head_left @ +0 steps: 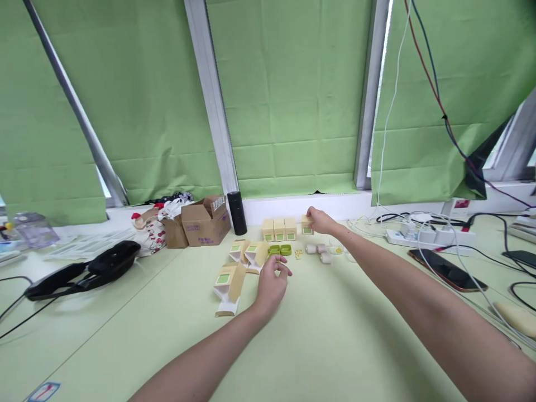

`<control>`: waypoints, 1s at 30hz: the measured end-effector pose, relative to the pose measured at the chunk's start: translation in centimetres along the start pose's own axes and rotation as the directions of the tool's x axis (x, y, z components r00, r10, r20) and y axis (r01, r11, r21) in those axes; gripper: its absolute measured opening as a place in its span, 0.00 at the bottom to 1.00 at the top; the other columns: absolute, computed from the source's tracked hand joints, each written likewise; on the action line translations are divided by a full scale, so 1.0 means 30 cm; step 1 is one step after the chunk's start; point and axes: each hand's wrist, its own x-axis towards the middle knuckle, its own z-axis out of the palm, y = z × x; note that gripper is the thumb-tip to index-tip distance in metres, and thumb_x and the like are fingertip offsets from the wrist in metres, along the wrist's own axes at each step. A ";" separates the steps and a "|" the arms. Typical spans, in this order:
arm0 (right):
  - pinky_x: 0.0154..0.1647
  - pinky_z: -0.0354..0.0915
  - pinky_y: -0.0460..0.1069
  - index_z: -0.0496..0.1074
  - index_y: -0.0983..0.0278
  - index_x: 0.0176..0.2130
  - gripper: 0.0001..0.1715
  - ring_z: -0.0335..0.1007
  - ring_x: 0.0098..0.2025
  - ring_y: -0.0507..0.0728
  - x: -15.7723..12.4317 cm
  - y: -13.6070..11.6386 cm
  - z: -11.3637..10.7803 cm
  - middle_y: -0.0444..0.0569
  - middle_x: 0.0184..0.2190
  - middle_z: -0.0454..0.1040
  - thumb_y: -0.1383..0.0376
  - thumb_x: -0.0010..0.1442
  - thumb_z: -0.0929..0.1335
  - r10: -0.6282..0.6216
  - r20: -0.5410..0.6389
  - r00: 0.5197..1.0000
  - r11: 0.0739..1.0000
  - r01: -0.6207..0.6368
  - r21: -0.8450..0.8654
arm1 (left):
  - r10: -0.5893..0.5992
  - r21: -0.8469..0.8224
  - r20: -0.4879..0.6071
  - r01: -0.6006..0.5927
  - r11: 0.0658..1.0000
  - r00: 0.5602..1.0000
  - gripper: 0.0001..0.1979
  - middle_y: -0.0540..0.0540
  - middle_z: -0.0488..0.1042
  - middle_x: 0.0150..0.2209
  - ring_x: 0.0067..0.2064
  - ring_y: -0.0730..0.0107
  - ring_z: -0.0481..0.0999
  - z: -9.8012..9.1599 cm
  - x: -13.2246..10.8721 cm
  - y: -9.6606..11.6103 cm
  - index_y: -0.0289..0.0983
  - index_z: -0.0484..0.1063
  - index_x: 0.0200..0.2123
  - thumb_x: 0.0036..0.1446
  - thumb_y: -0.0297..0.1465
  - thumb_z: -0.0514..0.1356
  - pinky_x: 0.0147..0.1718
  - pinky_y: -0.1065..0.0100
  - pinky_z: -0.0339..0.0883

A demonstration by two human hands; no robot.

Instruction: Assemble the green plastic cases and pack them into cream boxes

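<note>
Pinching a small box (pixel 307 225) between the fingers of my right hand (pixel 321 221), I hold it low, just right of the row of three boxes (pixel 279 229) and apart from its end box. My left hand (pixel 271 286) sits on the table (pixel 335 335) in front of the row, fingers loosely curled and empty, tips just short of the green case (pixel 280 250). A crooked set-down could, I judge, nudge the end box and skew the row; a careless left hand could shove the case. Counting: four small boxes with mine, one green case, three opened cartons (pixel 228 283) in front-left of the row, three white rolls (pixel 321 249) in front-right of it
</note>
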 end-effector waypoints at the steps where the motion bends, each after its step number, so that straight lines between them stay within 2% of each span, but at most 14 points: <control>1: 0.52 0.74 0.59 0.71 0.65 0.58 0.21 0.75 0.52 0.61 0.011 0.009 0.026 0.54 0.55 0.74 0.58 0.70 0.71 0.013 0.017 1.000 1.000 -0.013 -0.011 | 0.005 -0.004 0.001 -0.005 1.000 1.000 0.07 0.49 0.79 0.29 0.38 0.59 0.77 0.001 -0.001 -0.001 0.42 0.70 0.38 0.55 0.27 0.57 0.38 0.63 0.60; 4: 0.53 0.75 0.60 0.71 0.64 0.59 0.22 0.75 0.53 0.61 0.024 0.026 0.097 0.54 0.57 0.74 0.57 0.70 0.70 0.031 0.063 0.998 0.999 -0.029 -0.033 | 0.019 -0.004 0.008 -0.019 1.000 1.000 0.08 0.49 0.79 0.29 0.40 0.58 0.78 0.003 -0.002 -0.005 0.42 0.70 0.38 0.55 0.26 0.57 0.42 0.61 0.61; 7: 0.52 0.75 0.60 0.71 0.64 0.59 0.23 0.75 0.53 0.61 0.015 0.030 0.137 0.54 0.57 0.74 0.57 0.70 0.71 0.037 0.060 0.998 0.997 -0.033 -0.065 | 0.027 0.010 0.022 -0.027 1.000 0.999 0.09 0.49 0.80 0.30 0.42 0.57 0.78 0.005 -0.002 -0.008 0.41 0.70 0.38 0.55 0.24 0.57 0.45 0.59 0.61; 11: 0.48 0.74 0.57 0.69 0.64 0.60 0.23 0.75 0.52 0.63 -0.017 0.033 0.135 0.62 0.63 0.64 0.66 0.67 0.71 0.022 0.017 1.000 0.991 -0.020 -0.131 | 0.023 0.025 0.019 -0.023 0.999 1.000 0.08 0.49 0.80 0.30 0.43 0.56 0.79 0.008 -0.001 -0.007 0.41 0.70 0.39 0.56 0.25 0.56 0.48 0.58 0.61; 14: 0.48 0.73 0.57 0.74 0.62 0.52 0.14 0.74 0.55 0.66 -0.040 0.033 0.121 0.62 0.65 0.60 0.70 0.67 0.70 -0.026 0.041 0.999 0.982 0.033 -0.185 | 0.024 0.038 0.028 -0.025 0.999 0.999 0.08 0.49 0.80 0.31 0.43 0.56 0.78 0.011 -0.004 -0.002 0.41 0.69 0.39 0.57 0.25 0.56 0.48 0.58 0.60; 17: 0.50 0.73 0.56 0.77 0.65 0.47 0.08 0.74 0.55 0.64 -0.051 0.026 0.123 0.60 0.65 0.63 0.68 0.68 0.70 -0.052 0.092 0.994 0.972 0.072 -0.223 | 0.026 0.042 0.036 -0.028 0.999 0.999 0.08 0.48 0.80 0.31 0.43 0.57 0.78 0.013 -0.008 0.002 0.41 0.68 0.39 0.57 0.25 0.55 0.46 0.59 0.60; 22: 0.52 0.75 0.60 0.71 0.64 0.59 0.22 0.75 0.53 0.61 -0.026 0.011 0.156 0.55 0.57 0.73 0.58 0.70 0.71 -0.043 0.141 0.989 0.964 0.078 -0.254 | 0.019 0.052 0.050 -0.021 0.998 0.999 0.07 0.49 0.80 0.31 0.42 0.58 0.78 0.013 -0.010 0.003 0.41 0.68 0.40 0.58 0.26 0.55 0.47 0.59 0.60; 25: 0.53 0.75 0.60 0.71 0.64 0.59 0.22 0.75 0.53 0.61 -0.002 0.012 0.176 0.55 0.57 0.73 0.58 0.70 0.71 -0.046 0.143 0.989 0.962 0.082 -0.260 | 0.021 0.060 0.057 -0.024 0.998 0.998 0.08 0.49 0.80 0.31 0.44 0.58 0.78 0.013 -0.011 0.007 0.41 0.68 0.40 0.58 0.25 0.55 0.49 0.58 0.60; 30: 0.53 0.75 0.60 0.71 0.64 0.59 0.21 0.75 0.53 0.61 0.034 0.013 0.201 0.54 0.57 0.73 0.58 0.70 0.70 -0.052 0.146 0.988 0.965 0.087 -0.247 | 0.015 0.053 0.078 -0.019 0.998 0.997 0.08 0.48 0.79 0.31 0.43 0.59 0.78 0.015 -0.016 0.011 0.41 0.68 0.40 0.57 0.25 0.55 0.48 0.59 0.62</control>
